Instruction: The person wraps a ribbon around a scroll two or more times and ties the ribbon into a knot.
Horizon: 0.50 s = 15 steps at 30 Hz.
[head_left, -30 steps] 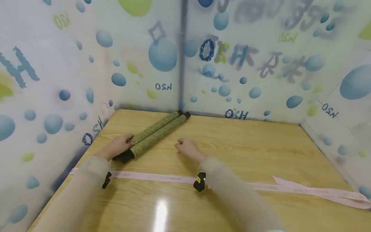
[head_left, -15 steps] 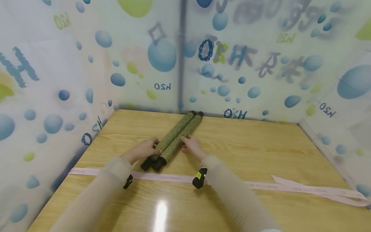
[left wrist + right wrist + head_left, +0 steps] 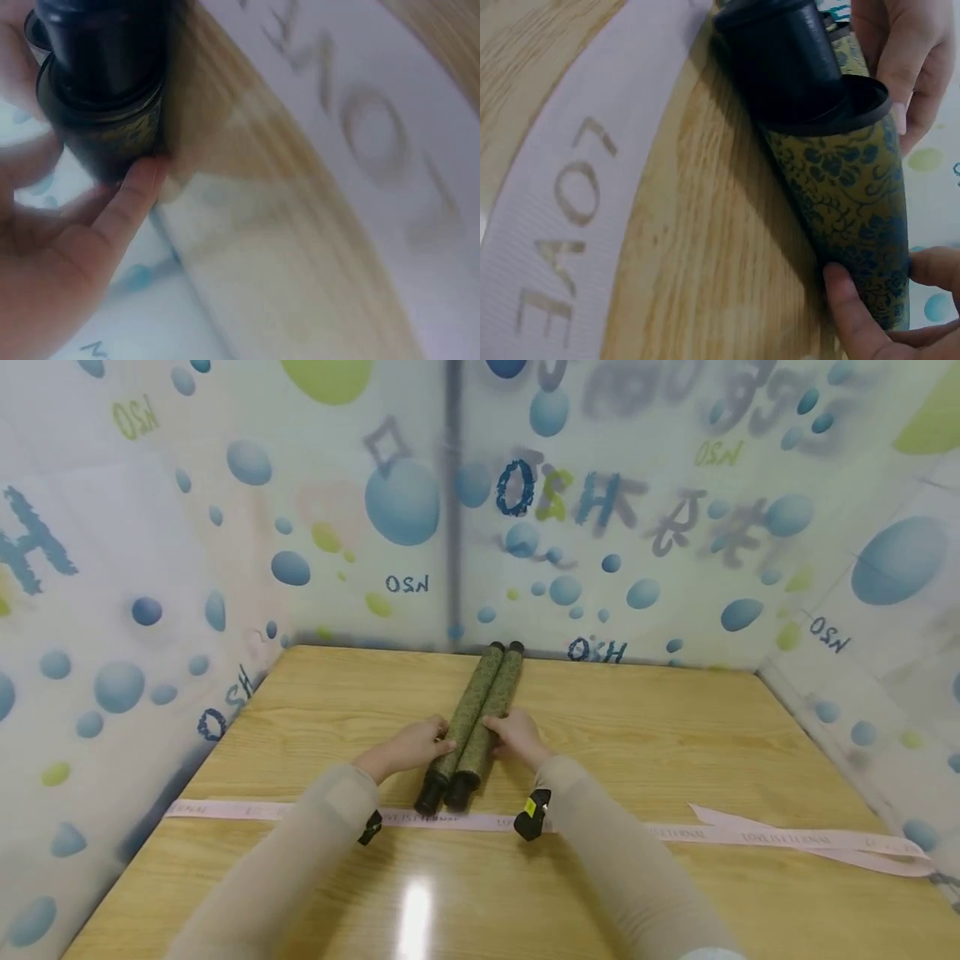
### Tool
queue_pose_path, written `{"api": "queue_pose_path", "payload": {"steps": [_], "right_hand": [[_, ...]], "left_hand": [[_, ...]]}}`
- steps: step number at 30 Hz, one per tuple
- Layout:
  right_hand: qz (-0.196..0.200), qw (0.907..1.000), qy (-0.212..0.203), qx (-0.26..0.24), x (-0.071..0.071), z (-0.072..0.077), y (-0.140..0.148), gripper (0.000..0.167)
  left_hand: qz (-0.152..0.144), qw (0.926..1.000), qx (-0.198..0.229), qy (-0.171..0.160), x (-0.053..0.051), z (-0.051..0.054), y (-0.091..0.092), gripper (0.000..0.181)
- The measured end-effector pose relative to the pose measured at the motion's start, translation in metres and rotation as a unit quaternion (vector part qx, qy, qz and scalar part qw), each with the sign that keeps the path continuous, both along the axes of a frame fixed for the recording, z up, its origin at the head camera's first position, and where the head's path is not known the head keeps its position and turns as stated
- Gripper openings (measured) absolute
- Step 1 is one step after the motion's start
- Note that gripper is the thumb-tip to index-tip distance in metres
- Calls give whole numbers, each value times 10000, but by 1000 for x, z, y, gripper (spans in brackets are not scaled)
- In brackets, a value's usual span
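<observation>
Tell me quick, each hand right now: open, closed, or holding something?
Left hand: holding the left roll, close to its near end.
Right hand: holding the right roll by its side.

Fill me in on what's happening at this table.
A person has two floral-patterned scroll rolls side by side, pointing toward the back wall. The left hand grips the left roll, and the right hand holds the right roll. Both are rolled up, black ends showing. On the wooden table, a pink ribbon printed "LOVE IS ETERNAL" runs crosswise near the rolls' closer ends, doubling back at its right end.
</observation>
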State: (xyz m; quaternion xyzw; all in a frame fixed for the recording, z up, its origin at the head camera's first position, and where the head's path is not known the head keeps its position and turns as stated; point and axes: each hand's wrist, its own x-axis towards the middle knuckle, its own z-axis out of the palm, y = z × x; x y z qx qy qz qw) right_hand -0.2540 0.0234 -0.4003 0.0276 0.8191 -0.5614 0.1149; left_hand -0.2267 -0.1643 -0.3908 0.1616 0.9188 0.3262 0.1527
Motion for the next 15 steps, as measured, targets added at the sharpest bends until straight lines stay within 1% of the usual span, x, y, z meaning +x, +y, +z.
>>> {"api": "queue_pose_path", "payload": {"steps": [3,6,8,10,13,15], "right_hand": [[19,9999,-85,-91,0,-3,4,35],[49,9999,-68,-132,1,-4,10,38],[100,9999,47,14,2,-3,14,38],[154,9992,231,296,3,-2,19,39],[218,9974,344,594,4,1,27,49],[280,9978,290,534,6,3,32,58]], "left_hand": [[223,9997,83,-60,-1,-3,8,52],[374,9991,195,-77,-1,-5,16,54],[451,9986,280,-14,1,-6,21,55],[490,9981,351,115,4,-5,26,54],[581,9967,544,157,9,-3,33,55],[624,9954,702,169,13,-1,38,52]]}}
